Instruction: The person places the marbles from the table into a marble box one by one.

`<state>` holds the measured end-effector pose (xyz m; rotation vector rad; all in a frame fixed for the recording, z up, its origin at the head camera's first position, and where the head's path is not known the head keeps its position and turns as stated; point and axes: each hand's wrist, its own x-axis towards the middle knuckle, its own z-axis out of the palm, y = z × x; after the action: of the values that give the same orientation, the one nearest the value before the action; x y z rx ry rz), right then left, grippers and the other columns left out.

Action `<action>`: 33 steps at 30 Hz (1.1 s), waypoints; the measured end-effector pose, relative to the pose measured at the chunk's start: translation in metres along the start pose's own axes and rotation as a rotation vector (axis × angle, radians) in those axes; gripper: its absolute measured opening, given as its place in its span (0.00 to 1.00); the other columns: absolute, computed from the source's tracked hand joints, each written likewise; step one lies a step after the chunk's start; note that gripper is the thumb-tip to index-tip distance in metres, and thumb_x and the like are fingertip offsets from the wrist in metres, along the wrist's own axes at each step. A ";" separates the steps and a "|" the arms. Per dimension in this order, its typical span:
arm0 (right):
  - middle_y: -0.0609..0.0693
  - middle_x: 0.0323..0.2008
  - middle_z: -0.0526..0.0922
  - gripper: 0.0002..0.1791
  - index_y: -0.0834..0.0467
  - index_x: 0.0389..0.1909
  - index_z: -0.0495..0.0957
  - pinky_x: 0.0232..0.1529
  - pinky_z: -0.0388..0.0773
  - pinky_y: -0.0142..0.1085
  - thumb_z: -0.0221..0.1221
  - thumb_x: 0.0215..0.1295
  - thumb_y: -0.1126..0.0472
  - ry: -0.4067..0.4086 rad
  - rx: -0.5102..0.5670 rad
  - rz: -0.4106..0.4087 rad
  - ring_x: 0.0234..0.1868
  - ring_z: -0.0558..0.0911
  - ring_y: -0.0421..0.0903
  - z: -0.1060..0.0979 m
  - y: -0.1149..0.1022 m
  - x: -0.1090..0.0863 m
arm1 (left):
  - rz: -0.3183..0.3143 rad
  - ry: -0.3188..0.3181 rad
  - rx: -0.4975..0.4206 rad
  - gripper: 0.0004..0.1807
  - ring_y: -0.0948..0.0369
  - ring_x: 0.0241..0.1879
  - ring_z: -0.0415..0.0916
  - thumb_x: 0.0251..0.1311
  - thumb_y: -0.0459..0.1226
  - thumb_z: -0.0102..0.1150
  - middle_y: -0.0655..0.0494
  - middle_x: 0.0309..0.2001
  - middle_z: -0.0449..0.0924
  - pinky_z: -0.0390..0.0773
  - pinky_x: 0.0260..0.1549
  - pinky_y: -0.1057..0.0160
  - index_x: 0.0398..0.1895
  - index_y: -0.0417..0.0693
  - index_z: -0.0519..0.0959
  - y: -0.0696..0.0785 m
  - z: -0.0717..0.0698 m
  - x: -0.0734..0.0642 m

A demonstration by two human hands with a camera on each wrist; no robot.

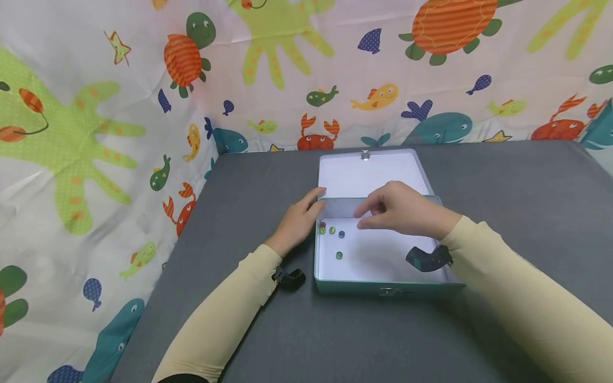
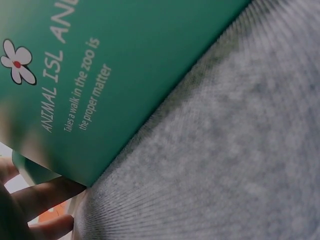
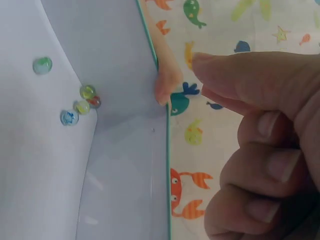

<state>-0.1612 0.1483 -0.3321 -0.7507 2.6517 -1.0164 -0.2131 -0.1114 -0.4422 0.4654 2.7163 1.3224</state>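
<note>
A shallow green metal box [image 1: 316, 266] with a white inside lies with its lid [image 1: 373, 173] tipped back. Several glass marbles are gathered toward its left side: two yellowish, a red [image 3: 94, 102], a blue marble [image 1: 341, 234] and, apart from these, a green marble [image 1: 339, 255]. My left hand [image 1: 298, 221] holds the box's back left corner, fingers round the outside and a fingertip over the rim in the right wrist view. Above the box's inside hovers my right hand [image 1: 407, 213], thumb and forefinger apart, the other fingers curled in; no marble shows between them.
The box stands on a dark grey table [image 1: 373, 335]. Behind and to the left hangs a sea-animal printed curtain [image 1: 287, 58]. Two small metal clasps sit on the box front and lid edge. Each wrist wears a dark camera band.
</note>
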 end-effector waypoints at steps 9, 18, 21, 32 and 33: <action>0.46 0.19 0.73 0.13 0.56 0.47 0.91 0.25 0.67 0.36 0.75 0.63 0.58 0.029 -0.005 0.052 0.25 0.71 0.45 -0.008 0.003 -0.024 | 0.007 0.003 -0.011 0.31 0.57 0.72 0.70 0.78 0.59 0.40 0.56 0.75 0.71 0.68 0.71 0.44 0.80 0.69 0.65 -0.003 0.001 0.000; 0.46 0.20 0.74 0.12 0.54 0.47 0.91 0.24 0.68 0.35 0.74 0.63 0.61 0.107 -0.022 0.074 0.25 0.72 0.45 -0.020 0.012 -0.050 | 0.000 0.002 -0.017 0.30 0.57 0.72 0.70 0.78 0.59 0.40 0.57 0.75 0.71 0.67 0.71 0.44 0.80 0.69 0.66 0.000 0.001 -0.001; 0.45 0.21 0.77 0.12 0.54 0.47 0.91 0.23 0.68 0.35 0.75 0.63 0.60 0.129 -0.025 0.077 0.25 0.72 0.45 -0.021 0.016 -0.058 | 0.002 0.003 -0.017 0.30 0.57 0.71 0.70 0.78 0.58 0.40 0.57 0.75 0.72 0.67 0.71 0.44 0.79 0.69 0.66 0.001 0.002 0.000; 0.44 0.21 0.80 0.13 0.54 0.48 0.91 0.21 0.66 0.36 0.75 0.63 0.56 0.175 -0.044 0.146 0.21 0.69 0.42 -0.027 0.038 -0.082 | -0.006 0.002 -0.021 0.29 0.55 0.73 0.69 0.79 0.58 0.41 0.56 0.75 0.71 0.66 0.72 0.42 0.80 0.69 0.66 0.001 0.003 0.000; 0.45 0.21 0.79 0.14 0.55 0.48 0.91 0.20 0.66 0.36 0.75 0.63 0.56 0.178 -0.045 0.155 0.20 0.68 0.42 -0.028 0.040 -0.084 | -0.007 0.004 -0.020 0.29 0.55 0.73 0.69 0.78 0.58 0.41 0.56 0.75 0.71 0.66 0.72 0.42 0.80 0.69 0.66 0.001 0.003 0.000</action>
<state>-0.1152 0.2333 -0.3372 -0.4733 2.8392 -1.0290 -0.2119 -0.1088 -0.4430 0.4514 2.7031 1.3484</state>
